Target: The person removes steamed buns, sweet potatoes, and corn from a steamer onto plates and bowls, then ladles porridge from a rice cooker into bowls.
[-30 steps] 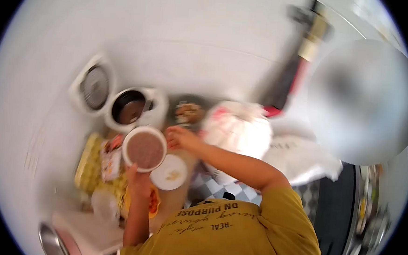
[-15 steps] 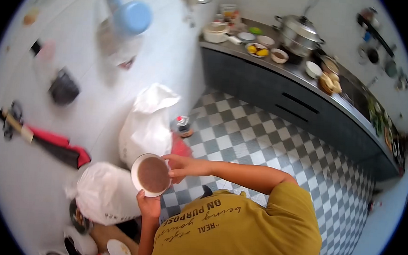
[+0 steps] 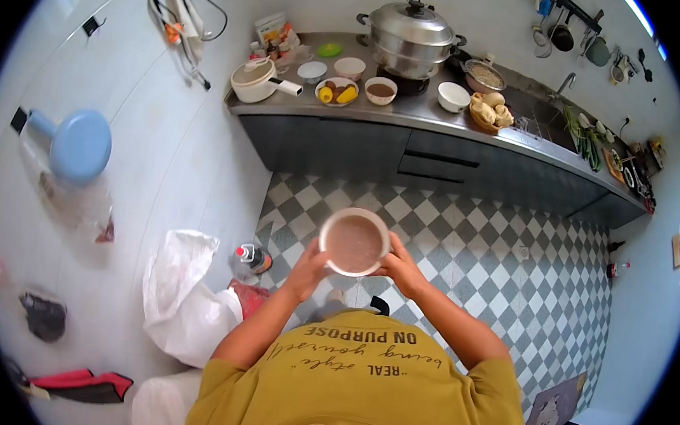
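Note:
A white bowl [image 3: 354, 242] filled with brownish-pink liquid is held in front of my body, above the tiled floor. My left hand [image 3: 308, 270] grips its left side, and my right hand [image 3: 402, 265] grips its right side. Both hands have their fingers curled against the rim and outer wall; some fingertips are hidden beneath it. The bowl looks level.
Ahead runs a steel counter [image 3: 284, 106] with a large steamer pot [image 3: 410, 41], a white pan [image 3: 253, 80], several bowls and a basket of buns [image 3: 491, 113]. White bags [image 3: 179, 296] and a bottle [image 3: 253, 259] stand on the floor at the left.
The view has turned from the rice cooker and egg trays toward the counter. The bowl has come along in my hands, and my right hand now holds its right side.

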Available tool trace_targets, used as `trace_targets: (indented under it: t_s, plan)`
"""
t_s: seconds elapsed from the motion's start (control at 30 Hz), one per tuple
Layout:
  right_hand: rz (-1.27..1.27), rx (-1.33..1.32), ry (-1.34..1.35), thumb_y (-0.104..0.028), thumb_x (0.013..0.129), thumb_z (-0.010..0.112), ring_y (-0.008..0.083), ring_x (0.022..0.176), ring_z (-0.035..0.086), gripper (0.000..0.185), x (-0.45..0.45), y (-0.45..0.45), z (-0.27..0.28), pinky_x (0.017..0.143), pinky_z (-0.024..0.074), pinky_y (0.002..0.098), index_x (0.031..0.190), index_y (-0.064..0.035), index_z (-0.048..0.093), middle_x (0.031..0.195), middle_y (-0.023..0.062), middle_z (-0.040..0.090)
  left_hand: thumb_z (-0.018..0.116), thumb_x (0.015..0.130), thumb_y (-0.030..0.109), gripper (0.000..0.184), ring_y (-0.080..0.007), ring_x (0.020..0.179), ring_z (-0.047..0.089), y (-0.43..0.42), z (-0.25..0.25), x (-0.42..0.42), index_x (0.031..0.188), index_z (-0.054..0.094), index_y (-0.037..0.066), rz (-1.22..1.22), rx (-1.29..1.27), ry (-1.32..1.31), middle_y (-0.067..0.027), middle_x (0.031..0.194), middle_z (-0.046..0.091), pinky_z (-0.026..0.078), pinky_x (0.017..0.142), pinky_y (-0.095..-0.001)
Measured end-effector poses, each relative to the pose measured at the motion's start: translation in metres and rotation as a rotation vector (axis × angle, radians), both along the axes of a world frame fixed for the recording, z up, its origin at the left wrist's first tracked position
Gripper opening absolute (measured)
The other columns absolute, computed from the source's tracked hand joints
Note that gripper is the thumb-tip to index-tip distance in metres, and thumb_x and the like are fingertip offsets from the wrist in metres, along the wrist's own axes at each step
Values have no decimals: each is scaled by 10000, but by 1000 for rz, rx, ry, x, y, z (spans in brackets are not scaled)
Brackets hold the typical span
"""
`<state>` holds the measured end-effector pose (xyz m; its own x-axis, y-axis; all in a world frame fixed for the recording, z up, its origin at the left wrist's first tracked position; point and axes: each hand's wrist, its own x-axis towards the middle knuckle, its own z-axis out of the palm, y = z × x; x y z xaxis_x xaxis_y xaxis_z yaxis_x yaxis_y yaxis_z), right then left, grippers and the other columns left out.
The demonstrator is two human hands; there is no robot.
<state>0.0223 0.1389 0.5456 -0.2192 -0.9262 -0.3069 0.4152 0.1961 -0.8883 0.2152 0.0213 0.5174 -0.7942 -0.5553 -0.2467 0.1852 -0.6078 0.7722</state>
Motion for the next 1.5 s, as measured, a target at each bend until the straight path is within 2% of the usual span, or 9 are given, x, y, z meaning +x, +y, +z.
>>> trace_targets:
  t_s: [0.2, 0.43, 0.6, 0.83, 0.87, 0.9, 1.03, 1.27, 1.5]
  plan:
    - [-362, 37, 8, -99, 806, 441, 314, 1038, 558, 588, -80, -14, 3, 797, 535, 396, 1355, -76, 235, 1231, 203, 417, 454, 925, 387, 561, -241, 1156, 454, -83, 6, -130, 1337, 293, 43, -376, -19, 54, -162, 1272, 422, 443, 932, -399]
    - [-592, 43, 36, -61, 766, 374, 275, 967, 586, 549, -199, -16, -20, 758, 542, 378, 1308, -80, 282, 1193, 158, 445, 458, 921, 385, 555, -299, 1093, 519, -191, -87, -282, 1265, 350, -38, -180, 309, 37, -234, 1196, 486, 463, 922, -412]
    - [-690, 61, 4, -48, 749, 356, 275, 994, 574, 569, -275, -12, -39, 787, 535, 387, 1312, -84, 280, 1202, 150, 446, 503, 899, 256, 511, -385, 1119, 480, -256, -114, -368, 1243, 308, -68, 101, 434, -71, -289, 1178, 475, 416, 975, -434]
    - [-826, 85, -16, -46, 720, 347, 287, 1009, 571, 617, -339, -16, -51, 769, 540, 420, 1327, -107, 251, 1225, 156, 434, 539, 858, 170, 449, -359, 1071, 482, -371, -167, -472, 1147, 362, -124, 289, 552, -1, -264, 1113, 468, 398, 995, -432]
    - [-863, 106, -9, -45, 721, 347, 286, 1009, 570, 621, -347, -16, -58, 770, 539, 419, 1330, -109, 249, 1223, 155, 434, 535, 852, 146, 430, -351, 1064, 471, -384, -188, -482, 1157, 361, -102, 265, 301, 22, -255, 1130, 442, 388, 1005, -431]
    - [-898, 122, 7, -44, 721, 346, 286, 1009, 569, 624, -360, -16, -58, 771, 537, 418, 1334, -111, 248, 1222, 153, 434, 537, 848, 124, 414, -352, 1055, 466, -396, -178, -496, 1170, 373, -80, 328, 537, -39, -252, 1156, 422, 400, 999, -428]
    - [-1011, 124, -27, -36, 712, 347, 275, 1068, 536, 660, -390, -14, -53, 816, 527, 412, 1357, -102, 230, 1224, 151, 428, 452, 863, 56, 297, -321, 1089, 475, -425, -199, -513, 1137, 456, -58, 352, 520, 27, -194, 1162, 485, 439, 971, -454]
    - [-1112, 69, -49, -45, 690, 356, 301, 1093, 514, 660, -443, 2, -49, 813, 531, 444, 1339, -85, 238, 1244, 153, 406, 387, 827, -6, 379, -320, 1114, 472, -423, -176, -519, 1204, 414, -48, 437, 399, -152, -166, 1204, 475, 458, 950, -486]
    - [-1087, 48, -75, -66, 754, 374, 285, 1036, 547, 597, -520, 71, -63, 813, 518, 418, 1335, -79, 242, 1204, 146, 441, 458, 750, -29, 417, -318, 1031, 536, -355, -153, -497, 1157, 427, -113, 382, 268, -228, -181, 1159, 504, 455, 960, -460]
